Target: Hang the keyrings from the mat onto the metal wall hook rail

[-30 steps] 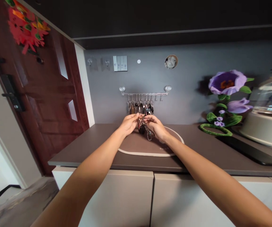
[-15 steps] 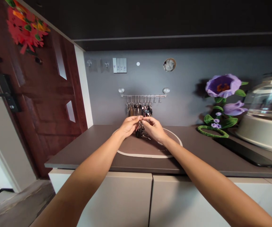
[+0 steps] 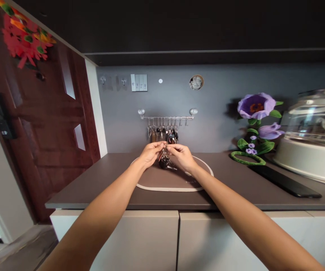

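The key bunch (image 3: pixel 164 162) shows shiny metal, the counter (image 3: pixel 86 184) looks smooth and matt, the door (image 3: pixel 56 131) glossy and wood-like.

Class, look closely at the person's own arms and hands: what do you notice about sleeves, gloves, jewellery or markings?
The left forearm and right forearm are bare, with no sleeve, watch or bracelet visible. The left hand and right hand are ungloved. No markings stand out. The fingers appear too small to rule out rings.

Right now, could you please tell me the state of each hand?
Left hand: closed, holding the key bunch near its top.
Right hand: closed, pinching the same key bunch.
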Available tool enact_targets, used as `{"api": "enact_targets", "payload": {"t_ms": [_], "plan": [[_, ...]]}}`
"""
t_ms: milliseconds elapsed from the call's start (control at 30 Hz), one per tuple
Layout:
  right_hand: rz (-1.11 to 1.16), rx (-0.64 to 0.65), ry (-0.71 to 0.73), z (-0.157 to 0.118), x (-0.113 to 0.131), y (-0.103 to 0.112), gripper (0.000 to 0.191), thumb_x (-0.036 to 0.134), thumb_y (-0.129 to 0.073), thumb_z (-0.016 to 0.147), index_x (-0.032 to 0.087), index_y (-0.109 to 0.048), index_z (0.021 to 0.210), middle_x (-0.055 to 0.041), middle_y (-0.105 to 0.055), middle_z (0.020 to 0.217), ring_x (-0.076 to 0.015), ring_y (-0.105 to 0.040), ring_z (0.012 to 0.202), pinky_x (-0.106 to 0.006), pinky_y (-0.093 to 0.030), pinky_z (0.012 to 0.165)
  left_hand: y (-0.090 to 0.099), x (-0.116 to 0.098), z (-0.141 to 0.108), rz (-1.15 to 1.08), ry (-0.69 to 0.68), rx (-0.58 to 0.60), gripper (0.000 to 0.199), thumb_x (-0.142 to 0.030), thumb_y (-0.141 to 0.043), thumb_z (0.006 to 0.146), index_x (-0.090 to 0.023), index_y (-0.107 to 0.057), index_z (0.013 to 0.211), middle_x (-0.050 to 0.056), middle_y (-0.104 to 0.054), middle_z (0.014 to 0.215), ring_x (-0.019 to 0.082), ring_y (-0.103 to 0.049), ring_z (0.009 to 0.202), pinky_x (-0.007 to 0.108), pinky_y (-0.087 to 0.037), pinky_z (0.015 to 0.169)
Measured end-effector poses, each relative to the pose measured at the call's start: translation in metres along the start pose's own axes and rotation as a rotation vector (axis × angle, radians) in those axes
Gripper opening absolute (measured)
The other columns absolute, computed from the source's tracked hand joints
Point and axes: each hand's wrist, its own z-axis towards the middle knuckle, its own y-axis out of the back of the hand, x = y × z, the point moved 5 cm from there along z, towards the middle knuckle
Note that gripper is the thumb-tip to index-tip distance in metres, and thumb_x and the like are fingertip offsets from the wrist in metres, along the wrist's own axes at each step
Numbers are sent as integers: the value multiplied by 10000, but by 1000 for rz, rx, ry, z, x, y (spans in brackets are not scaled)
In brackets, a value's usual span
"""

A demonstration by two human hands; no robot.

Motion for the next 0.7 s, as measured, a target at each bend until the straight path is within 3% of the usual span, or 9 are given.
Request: {"api": "enact_targets", "payload": {"t_ms": [300,500,700], "plan": [[18,29,-17,1,-8,1,263,408,-601,695,170,-626,804,-6,-608,727,-103,-521,653,-260,-421,682,-2,7,0,-55,3,16,180,-186,-693,642,-94,-639,786,59,-651,751,119,-595,714,290,-444,794],[80,-84,-47,2,-4,10,278,411,-645,641,143,-611,708,3,-574,632,-96,-487,597,-252,-401,636,3,11,3,0,-40,9,224,-222,-708,628,-121,-619,807,41,-644,800,111,-593,779,284,-426,843],[152,-148,-90,3,-1,19,271,383,-662,624,127,-611,695,9,-560,600,-80,-462,550,-233,-370,580,12,14,1,126,-22,-91,278,-269,-686,650,-166,-593,890,47,-622,929,129,-560,952,314,-380,920]]}}
